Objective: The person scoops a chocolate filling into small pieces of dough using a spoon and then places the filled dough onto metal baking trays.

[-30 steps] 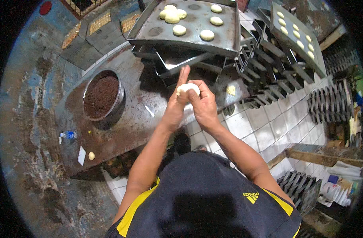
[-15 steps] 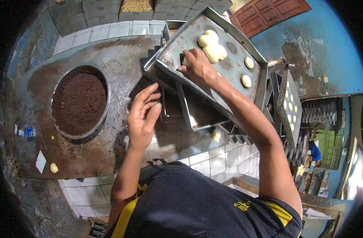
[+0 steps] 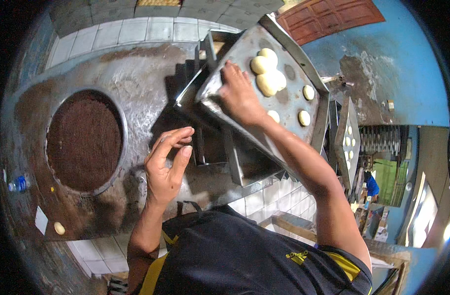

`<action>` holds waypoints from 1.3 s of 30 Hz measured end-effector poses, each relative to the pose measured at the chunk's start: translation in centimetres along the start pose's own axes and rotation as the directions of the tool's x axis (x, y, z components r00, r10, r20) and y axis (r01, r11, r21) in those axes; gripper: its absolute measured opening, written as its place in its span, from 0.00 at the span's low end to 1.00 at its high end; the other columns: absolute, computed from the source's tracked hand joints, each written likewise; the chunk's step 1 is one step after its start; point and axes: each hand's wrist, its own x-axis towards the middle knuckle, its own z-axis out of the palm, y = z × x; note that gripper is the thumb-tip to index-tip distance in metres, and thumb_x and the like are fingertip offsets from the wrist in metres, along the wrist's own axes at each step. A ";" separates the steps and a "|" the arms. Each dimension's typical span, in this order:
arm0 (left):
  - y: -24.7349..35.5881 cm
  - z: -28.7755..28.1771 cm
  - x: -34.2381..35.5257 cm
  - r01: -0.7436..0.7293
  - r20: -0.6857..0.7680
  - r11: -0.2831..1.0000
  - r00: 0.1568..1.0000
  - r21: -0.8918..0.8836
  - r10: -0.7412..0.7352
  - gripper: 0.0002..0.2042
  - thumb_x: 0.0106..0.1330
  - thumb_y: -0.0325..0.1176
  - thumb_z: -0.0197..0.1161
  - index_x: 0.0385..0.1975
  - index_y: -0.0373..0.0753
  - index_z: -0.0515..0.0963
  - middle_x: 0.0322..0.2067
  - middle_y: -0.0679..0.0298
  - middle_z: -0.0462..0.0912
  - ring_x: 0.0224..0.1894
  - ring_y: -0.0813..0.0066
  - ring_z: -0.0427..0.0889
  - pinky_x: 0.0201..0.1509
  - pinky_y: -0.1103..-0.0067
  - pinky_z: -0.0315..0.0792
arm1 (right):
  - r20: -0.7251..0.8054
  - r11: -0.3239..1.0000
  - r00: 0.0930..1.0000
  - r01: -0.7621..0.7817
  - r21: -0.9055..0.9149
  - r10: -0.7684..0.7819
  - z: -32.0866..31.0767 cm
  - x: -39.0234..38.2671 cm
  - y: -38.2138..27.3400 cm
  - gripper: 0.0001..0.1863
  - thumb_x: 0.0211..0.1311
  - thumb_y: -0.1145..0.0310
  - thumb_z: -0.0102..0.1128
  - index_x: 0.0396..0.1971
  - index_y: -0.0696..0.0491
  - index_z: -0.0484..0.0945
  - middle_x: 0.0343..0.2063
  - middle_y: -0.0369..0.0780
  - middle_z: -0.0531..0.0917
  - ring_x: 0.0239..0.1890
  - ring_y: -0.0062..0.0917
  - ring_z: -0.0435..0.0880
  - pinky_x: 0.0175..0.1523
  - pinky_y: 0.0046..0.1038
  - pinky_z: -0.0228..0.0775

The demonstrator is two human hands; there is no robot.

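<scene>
A metal tray (image 3: pixel 294 59) lies tilted across other trays, with pale dough balls on it. Several of these balls (image 3: pixel 268 81) are clustered near its middle; others, such as one round ball (image 3: pixel 308 92), sit apart toward its right side. My right hand (image 3: pixel 242 96) reaches over the tray's near side, its fingers down on the metal left of the cluster. Motion blurs the fingers, and whatever is beneath them is hidden. My left hand (image 3: pixel 167 164) hovers above the table, open and holding nothing, thumb apart from slightly bent fingers.
On the stained table (image 3: pixel 141 73) stands a round pan (image 3: pixel 124 142) of dark brown crumbly filling. A small dough piece (image 3: pixel 59 228), a white card (image 3: pixel 41 220) and a plastic bottle (image 3: pixel 19 184) lie far left. Another dough-filled tray (image 3: pixel 345 147) leans at right.
The whole view has shifted a little. My right hand's fingers have moved on the tray and stretch out more, and a dough ball beside the forearm shows more fully. My left hand stays open.
</scene>
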 end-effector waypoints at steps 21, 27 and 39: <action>6.9 14.2 -11.2 -0.159 0.016 0.977 0.987 -0.141 0.163 0.17 0.76 0.28 0.56 0.62 0.31 0.71 0.56 0.54 0.76 0.56 0.66 0.80 0.53 0.74 0.79 | -0.595 0.695 0.687 0.181 0.696 0.417 -9.6 -22.7 7.2 0.15 0.64 0.67 0.69 0.46 0.61 0.85 0.34 0.37 0.87 0.34 0.18 0.83 0.42 0.23 0.76; 4.9 26.9 -15.5 0.274 0.218 0.795 0.959 -0.541 -0.182 0.19 0.79 0.40 0.53 0.62 0.34 0.70 0.53 0.60 0.77 0.55 0.76 0.75 0.56 0.77 0.72 | -0.670 0.790 0.637 0.150 0.594 0.382 1.2 -38.2 0.2 0.15 0.58 0.68 0.73 0.42 0.58 0.83 0.33 0.41 0.83 0.38 0.25 0.84 0.44 0.28 0.76; 2.4 28.1 -26.1 -0.062 0.111 0.986 0.993 0.155 0.045 0.26 0.75 0.53 0.57 0.22 0.36 0.67 0.19 0.71 0.66 0.26 0.80 0.64 0.31 0.76 0.65 | -0.188 -0.099 0.820 0.284 0.954 0.540 10.0 -48.5 -3.3 0.15 0.63 0.72 0.71 0.47 0.59 0.82 0.38 0.35 0.86 0.39 0.16 0.82 0.49 0.22 0.75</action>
